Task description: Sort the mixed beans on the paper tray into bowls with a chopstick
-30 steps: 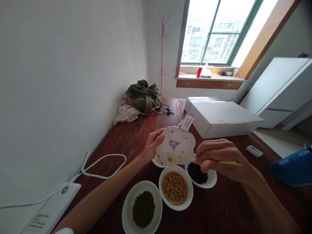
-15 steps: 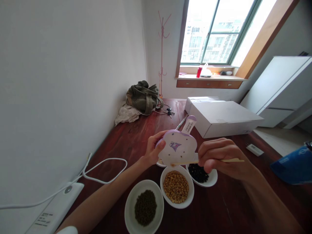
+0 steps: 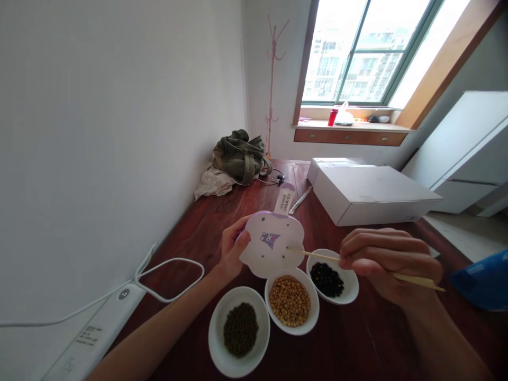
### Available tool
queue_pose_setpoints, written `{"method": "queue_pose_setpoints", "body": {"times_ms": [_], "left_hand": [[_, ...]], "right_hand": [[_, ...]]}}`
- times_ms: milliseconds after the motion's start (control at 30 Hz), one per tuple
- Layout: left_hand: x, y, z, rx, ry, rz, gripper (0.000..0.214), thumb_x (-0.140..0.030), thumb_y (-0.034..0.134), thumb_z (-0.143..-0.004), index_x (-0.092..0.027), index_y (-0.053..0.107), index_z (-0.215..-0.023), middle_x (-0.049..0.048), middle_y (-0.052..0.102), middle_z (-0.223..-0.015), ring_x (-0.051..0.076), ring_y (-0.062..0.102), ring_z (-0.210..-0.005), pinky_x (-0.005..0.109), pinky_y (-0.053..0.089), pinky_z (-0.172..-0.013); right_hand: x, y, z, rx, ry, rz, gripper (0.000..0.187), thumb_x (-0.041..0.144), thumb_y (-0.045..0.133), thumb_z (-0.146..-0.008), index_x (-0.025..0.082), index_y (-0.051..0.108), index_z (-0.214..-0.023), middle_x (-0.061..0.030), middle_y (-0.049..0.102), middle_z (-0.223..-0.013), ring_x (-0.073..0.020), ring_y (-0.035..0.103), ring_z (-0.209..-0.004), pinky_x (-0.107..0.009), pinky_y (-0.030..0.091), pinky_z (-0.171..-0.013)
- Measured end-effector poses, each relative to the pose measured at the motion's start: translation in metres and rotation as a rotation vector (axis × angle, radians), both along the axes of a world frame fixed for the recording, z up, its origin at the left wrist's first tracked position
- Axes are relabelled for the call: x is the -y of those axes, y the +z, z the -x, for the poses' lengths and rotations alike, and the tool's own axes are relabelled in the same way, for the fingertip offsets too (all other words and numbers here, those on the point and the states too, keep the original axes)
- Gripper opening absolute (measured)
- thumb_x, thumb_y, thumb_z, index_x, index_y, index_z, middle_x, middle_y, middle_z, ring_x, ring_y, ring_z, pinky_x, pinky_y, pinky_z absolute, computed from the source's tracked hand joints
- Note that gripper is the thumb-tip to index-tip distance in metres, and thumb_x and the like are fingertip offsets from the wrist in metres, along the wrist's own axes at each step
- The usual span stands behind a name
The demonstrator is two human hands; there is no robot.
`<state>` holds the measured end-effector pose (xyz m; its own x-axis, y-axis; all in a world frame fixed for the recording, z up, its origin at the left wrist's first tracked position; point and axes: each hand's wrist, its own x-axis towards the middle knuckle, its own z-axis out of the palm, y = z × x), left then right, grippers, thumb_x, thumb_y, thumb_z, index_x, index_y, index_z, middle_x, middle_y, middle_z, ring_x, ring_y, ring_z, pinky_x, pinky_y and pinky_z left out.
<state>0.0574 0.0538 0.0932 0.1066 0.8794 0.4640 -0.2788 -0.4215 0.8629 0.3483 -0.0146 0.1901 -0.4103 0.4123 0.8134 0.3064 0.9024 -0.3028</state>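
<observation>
My left hand (image 3: pixel 235 247) grips the left edge of a cloud-shaped paddle (image 3: pixel 273 264), its thumb on the white face. The paddle has a purple rim, a purple cartoon figure, several small dark spots and a labelled handle pointing away. My right hand (image 3: pixel 391 264) is closed round a thin wooden stick (image 3: pixel 321 256), whose narrow tip meets the right part of the paddle's face. Below are three white bowls: one of dark green beans (image 3: pixel 240 329), one of tan beans (image 3: pixel 290 300) and one of black beans (image 3: pixel 327 280). The paddle overlaps the middle bowl's far rim.
White boxes (image 3: pixel 377 185) stand at the back right, a green bag (image 3: pixel 238 156) at the back left. A white cable (image 3: pixel 170 260) and power strip (image 3: pixel 99 328) lie along the left wall. A blue object (image 3: pixel 482 280) is at the right edge.
The paddle has moved left and tilted more flat. My right hand has drawn right, and the stick's tip now lies higher on the paddle. The black-bean bowl is more exposed.
</observation>
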Motion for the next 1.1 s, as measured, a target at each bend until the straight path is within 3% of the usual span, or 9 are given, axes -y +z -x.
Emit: {"method": "queue_pose_setpoints", "body": {"times_ms": [133, 300, 400, 533, 900, 1100], "left_hand": [[0.025, -0.006, 0.030, -0.017, 0.119, 0.017, 0.062, -0.064, 0.069, -0.095, -0.016, 0.081, -0.132, 0.0157, 0.084, -0.119, 0.027, 0.077, -0.096, 0.032, 0.060, -0.078], [0.047, -0.022, 0.059, -0.055, 0.253, -0.015, 0.058, -0.063, 0.063, -0.099, -0.018, 0.080, -0.133, 0.0146, 0.083, -0.119, 0.028, 0.076, -0.100, 0.035, 0.060, -0.083], [0.054, -0.033, 0.071, -0.144, 0.322, -0.122, 0.057, -0.061, 0.061, -0.101, -0.019, 0.078, -0.134, 0.0122, 0.084, -0.112, 0.025, 0.075, -0.093, 0.033, 0.058, -0.081], [0.056, -0.044, 0.078, -0.185, 0.374, -0.226, 0.059, -0.062, 0.058, -0.100, -0.018, 0.076, -0.136, 0.0102, 0.083, -0.103, 0.021, 0.071, -0.080, 0.031, 0.055, -0.071], [0.060, -0.042, 0.079, -0.171, 0.416, -0.181, 0.061, -0.067, 0.060, -0.100, -0.018, 0.077, -0.132, 0.0095, 0.082, -0.101, 0.022, 0.071, -0.080, 0.032, 0.054, -0.070], [0.060, -0.043, 0.080, -0.232, 0.389, -0.281, 0.055, -0.058, 0.059, -0.102, -0.020, 0.075, -0.138, 0.0086, 0.082, -0.104, 0.020, 0.071, -0.077, 0.031, 0.054, -0.066]], "right_hand": [[0.002, -0.021, 0.032, 0.021, 0.078, 0.033, 0.020, 0.012, 0.068, -0.101, 0.018, 0.069, -0.082, -0.0049, 0.072, -0.076, -0.0160, 0.071, -0.067, -0.027, 0.060, -0.065], [0.010, -0.037, 0.062, -0.023, 0.132, 0.022, 0.019, 0.017, 0.067, -0.104, 0.016, 0.071, -0.085, -0.0068, 0.073, -0.075, -0.0169, 0.072, -0.067, -0.028, 0.059, -0.060], [0.010, -0.045, 0.072, -0.005, 0.191, 0.063, 0.019, 0.021, 0.066, -0.106, 0.014, 0.074, -0.090, -0.0088, 0.077, -0.081, -0.0173, 0.075, -0.071, -0.027, 0.060, -0.063], [0.011, -0.055, 0.085, 0.044, 0.244, 0.115, 0.033, 0.037, 0.061, -0.110, 0.014, 0.075, -0.092, -0.0096, 0.078, -0.083, -0.0175, 0.077, -0.077, -0.027, 0.060, -0.062], [0.012, -0.046, 0.082, 0.122, 0.169, 0.066, 0.026, 0.035, 0.065, -0.108, 0.016, 0.077, -0.094, -0.0077, 0.082, -0.087, -0.0181, 0.082, -0.082, -0.025, 0.068, -0.071], [0.016, -0.046, 0.083, 0.145, 0.173, 0.091, 0.035, 0.042, 0.061, -0.109, 0.016, 0.077, -0.090, -0.0073, 0.081, -0.083, -0.0176, 0.081, -0.077, -0.025, 0.067, -0.067]]}}
